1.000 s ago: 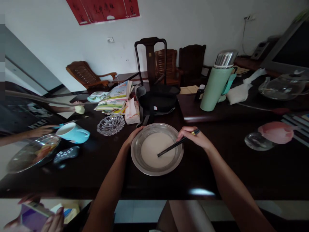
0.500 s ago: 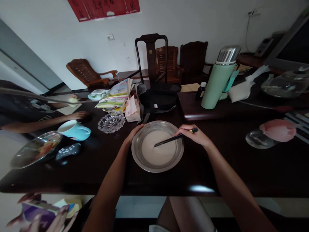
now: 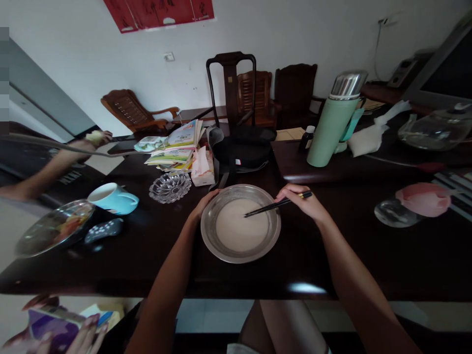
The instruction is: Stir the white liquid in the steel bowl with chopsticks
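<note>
A wide metal bowl (image 3: 210,241) of milky off-white liquid (image 3: 239,233) stands on the dark table before me. My left hand (image 3: 206,202) grips the bowl's upper left rim, its fingers partly hidden behind the edge. In my right hand (image 3: 300,199) is a pair of black chopsticks (image 3: 263,208) with gold bands near the grip end. The chopsticks slant down to the left over the bowl's right rim, and their tips are at the liquid near the middle of the bowl.
Left lie a glass dish (image 3: 170,188), a light-blue mug (image 3: 112,198), a game controller (image 3: 104,230) and another metal bowl (image 3: 25,241) with food. Books (image 3: 180,142), a tissue box (image 3: 202,169) and a black bag (image 3: 243,152) sit behind. A green thermos (image 3: 334,128) stands right. Two other people are at left.
The chopstick tips swept up and left through the liquid, then back right; my right hand shifted slightly right. My left hand stayed on the rim. The co-worker's arm at left moved back.
</note>
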{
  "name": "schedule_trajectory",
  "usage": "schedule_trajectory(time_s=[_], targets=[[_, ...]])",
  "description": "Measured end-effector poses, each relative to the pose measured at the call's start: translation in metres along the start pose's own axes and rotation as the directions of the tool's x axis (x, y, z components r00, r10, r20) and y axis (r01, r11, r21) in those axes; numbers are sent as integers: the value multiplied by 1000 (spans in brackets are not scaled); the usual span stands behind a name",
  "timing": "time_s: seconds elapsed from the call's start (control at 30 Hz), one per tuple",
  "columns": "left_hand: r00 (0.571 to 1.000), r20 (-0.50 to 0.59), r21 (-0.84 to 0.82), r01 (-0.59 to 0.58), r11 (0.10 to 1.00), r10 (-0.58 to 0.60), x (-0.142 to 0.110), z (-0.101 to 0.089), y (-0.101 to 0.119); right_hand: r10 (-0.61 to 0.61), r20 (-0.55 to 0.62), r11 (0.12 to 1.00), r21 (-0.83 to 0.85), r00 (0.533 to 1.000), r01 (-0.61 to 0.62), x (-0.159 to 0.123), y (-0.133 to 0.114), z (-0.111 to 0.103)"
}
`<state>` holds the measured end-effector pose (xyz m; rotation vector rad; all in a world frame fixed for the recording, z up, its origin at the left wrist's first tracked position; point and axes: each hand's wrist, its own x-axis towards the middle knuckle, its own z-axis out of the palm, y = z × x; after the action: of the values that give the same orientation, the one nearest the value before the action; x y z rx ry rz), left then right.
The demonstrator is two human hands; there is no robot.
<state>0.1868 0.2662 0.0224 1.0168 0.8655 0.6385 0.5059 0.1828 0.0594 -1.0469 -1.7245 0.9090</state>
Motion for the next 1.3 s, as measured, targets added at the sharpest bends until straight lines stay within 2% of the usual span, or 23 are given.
schedule_trajectory(time_s=[0.07,0.13,0.23,0.33,0.43,0.5,0.6,0.67,0.73,0.8,0.83,0.9,1.0,1.1,1.17,1.23,1.3], targets=[[998,-64,18,-16,1000,17,-1,2,1,25,-3,998,65,1000,-25,-1,1,-1],[992,-121,35,-22,999,26,-2,3,2,17,77,996,90,997,-24,-1,0,2],[989,-144,40,-27,999,32,-2,4,2,-21,162,1000,18,987,18,1,-1,7],[984,-173,42,-39,998,46,0,4,0,-26,73,999,-40,997,29,1,0,4],[977,-204,41,-47,998,55,2,4,-2,17,-13,999,43,1000,-17,-1,0,-1],[977,-206,48,-38,998,48,2,3,-3,28,39,996,88,999,-31,-1,-1,0],[973,-227,85,-32,996,50,2,2,-3,-13,156,999,38,988,8,0,-3,5],[968,-243,103,-35,994,59,2,2,-3,-32,145,999,-35,989,37,1,-2,5],[969,-240,109,-34,993,60,2,3,-2,-29,57,998,-53,998,32,1,-1,1],[974,-220,122,-31,992,57,1,4,-2,-5,-7,1000,-3,1000,5,0,0,-3],[976,-211,134,-32,990,60,0,5,-1,9,-6,999,34,1000,-9,-1,0,-3],[978,-196,163,-37,986,69,0,5,-1,13,66,996,83,998,-19,-1,-1,-1],[979,-185,193,-44,980,80,-1,5,0,-20,165,999,31,986,15,1,-2,4],[981,-178,198,-42,979,78,-1,5,0,-29,83,999,-36,996,32,1,0,1],[982,-176,193,-35,981,70,-1,5,1,-6,27,1000,21,1000,5,0,1,-2],[982,-179,174,-20,985,52,-2,5,1,13,56,994,105,998,-19,-2,1,-2],[981,-190,143,-9,990,36,-3,6,1,-2,146,992,125,989,-16,-2,0,1]])
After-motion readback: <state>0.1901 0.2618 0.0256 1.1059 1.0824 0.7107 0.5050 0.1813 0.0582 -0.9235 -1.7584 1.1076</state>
